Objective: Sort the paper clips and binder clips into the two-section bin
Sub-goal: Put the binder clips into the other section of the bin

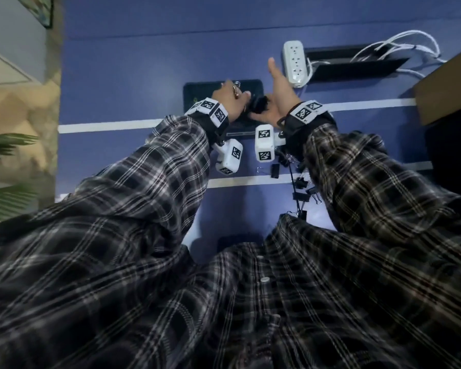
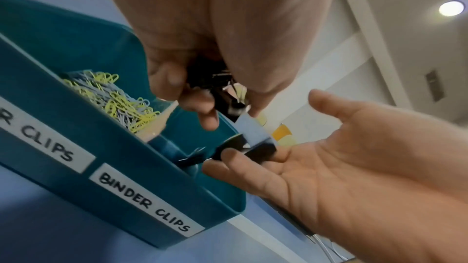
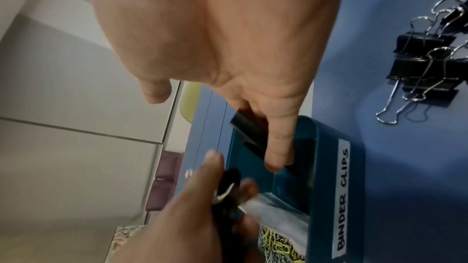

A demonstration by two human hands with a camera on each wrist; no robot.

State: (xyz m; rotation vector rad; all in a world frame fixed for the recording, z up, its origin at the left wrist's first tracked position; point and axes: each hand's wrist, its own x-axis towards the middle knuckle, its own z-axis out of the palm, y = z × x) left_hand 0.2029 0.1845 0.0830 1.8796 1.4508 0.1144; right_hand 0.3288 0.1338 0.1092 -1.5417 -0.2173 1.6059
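Note:
A teal two-section bin [image 2: 142,177] stands on the blue table, with labels ending "CLIPS" and "BINDER CLIPS". Yellow and grey paper clips [image 2: 119,101] fill its left section. My left hand [image 2: 207,105] grips a bunch of black binder clips [image 2: 220,89] above the divider. My right hand [image 2: 291,167] is held flat and open at the bin's right end, with one black binder clip [image 2: 255,147] resting against its fingers over the binder-clip section. In the head view both hands [image 1: 240,95] [image 1: 274,83] meet over the bin [image 1: 197,87]. Several loose binder clips [image 1: 300,182] lie near my right forearm.
A white power strip [image 1: 293,62] lies just behind my right hand, with white cables [image 1: 410,43] and a black cable slot [image 1: 357,66] beyond. A cardboard box [image 1: 447,86] sits at the right edge. Plant leaves [image 1: 6,155] show at the left.

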